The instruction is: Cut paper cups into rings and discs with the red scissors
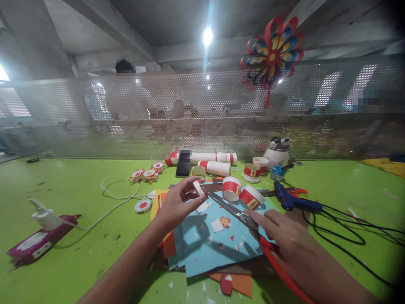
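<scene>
My left hand [179, 198] pinches a small white and red piece of paper cup [198, 188] between thumb and fingers. In my right hand [284, 232] is a pair of large scissors [236, 210] with red-orange handles, the index finger lying along the pivot. The blade tips are close to the piece; whether they touch it I cannot tell. Below both hands lie light-blue sheets [202, 249] strewn with red and white scraps. A white scrap [217, 225] and an orange-red patterned one [225, 222] rest there. Two red and white paper cups [232, 188] stand behind the blades, one tilted.
Farther back are stacked paper cups [215, 168], a phone [183, 164] and a white jug [277, 154]. A blue glue gun [294, 200] with black cable lies right. On the left are a purple power strip [41, 240], a white cable and several round flower-like pieces [149, 173]. A mesh partition [202, 105] stands behind.
</scene>
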Motion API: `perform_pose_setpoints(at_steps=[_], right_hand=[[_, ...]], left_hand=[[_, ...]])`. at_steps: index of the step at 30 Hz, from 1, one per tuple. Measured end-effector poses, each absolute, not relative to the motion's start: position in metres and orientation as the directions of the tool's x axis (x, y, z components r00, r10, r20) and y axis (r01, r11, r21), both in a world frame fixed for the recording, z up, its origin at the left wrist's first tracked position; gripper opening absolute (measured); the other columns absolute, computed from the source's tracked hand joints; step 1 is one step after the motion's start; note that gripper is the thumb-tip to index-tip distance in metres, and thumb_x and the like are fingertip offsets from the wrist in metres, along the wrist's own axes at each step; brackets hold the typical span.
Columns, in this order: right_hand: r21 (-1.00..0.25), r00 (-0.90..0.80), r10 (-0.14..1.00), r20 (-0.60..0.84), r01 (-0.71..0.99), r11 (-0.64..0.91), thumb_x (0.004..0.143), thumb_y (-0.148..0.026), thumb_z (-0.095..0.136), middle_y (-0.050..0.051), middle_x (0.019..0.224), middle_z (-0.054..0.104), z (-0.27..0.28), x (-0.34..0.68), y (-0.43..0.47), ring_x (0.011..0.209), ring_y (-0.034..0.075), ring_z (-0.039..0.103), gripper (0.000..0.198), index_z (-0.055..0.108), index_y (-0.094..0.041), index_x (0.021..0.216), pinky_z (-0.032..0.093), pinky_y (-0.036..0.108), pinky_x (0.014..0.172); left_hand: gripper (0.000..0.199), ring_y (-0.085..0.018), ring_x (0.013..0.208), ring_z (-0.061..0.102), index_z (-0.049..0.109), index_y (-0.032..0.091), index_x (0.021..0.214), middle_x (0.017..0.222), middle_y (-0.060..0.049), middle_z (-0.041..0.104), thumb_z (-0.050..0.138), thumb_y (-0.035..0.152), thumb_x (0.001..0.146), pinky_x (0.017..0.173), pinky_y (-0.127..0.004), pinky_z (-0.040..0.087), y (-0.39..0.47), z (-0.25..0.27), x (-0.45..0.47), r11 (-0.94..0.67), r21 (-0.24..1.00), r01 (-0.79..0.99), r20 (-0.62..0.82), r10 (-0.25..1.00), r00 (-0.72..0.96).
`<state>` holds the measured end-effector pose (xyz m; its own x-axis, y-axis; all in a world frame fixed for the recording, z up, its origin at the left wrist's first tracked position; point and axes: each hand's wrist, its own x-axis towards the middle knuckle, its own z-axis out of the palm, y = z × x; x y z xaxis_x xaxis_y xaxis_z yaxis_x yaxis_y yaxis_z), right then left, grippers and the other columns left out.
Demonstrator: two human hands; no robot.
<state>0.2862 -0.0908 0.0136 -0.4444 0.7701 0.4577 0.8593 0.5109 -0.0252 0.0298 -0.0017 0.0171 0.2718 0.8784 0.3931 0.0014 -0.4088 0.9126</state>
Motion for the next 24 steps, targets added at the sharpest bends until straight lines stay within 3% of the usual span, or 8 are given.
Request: perform_pose_setpoints(at_steps=[10, 24], right_hand=[[-0.101, -0.403, 0.832, 0.382, 0.877, 0.471, 0.081, -0.006, 0.044, 0.014, 0.095, 0.064, 0.006, 0.275, -0.096, 0.083, 0.025, 0.065, 0.050, 0.056, -0.013, 0.128, 0.059, 0.041, 0.072], [-0.001, -0.425, 0.791, 0.440, 0.881, 0.473, 0.079, -0.006, 0.045, 0.015, 0.090, 0.064, 0.004, 0.276, -0.096, 0.079, 0.027, 0.065, 0.048, 0.059, -0.009, 0.125, 0.059, 0.044, 0.066]], left_hand=[[0.048, -0.020, 0.094, 0.067, 0.052, 0.014, 0.121, 0.118, -0.014, 0.064, 0.063, 0.019, 0.074, 0.080, -0.033, 0.057, -0.006, 0.015, 0.036, -0.493, 0.862, 0.119, 0.476, 0.867, 0.145], [0.051, -0.015, 0.081, 0.067, 0.053, 0.014, 0.125, 0.109, -0.010, 0.068, 0.061, 0.015, 0.075, 0.081, -0.033, 0.058, -0.009, 0.009, 0.039, -0.632, 0.712, 0.307, 0.628, 0.768, 0.125]])
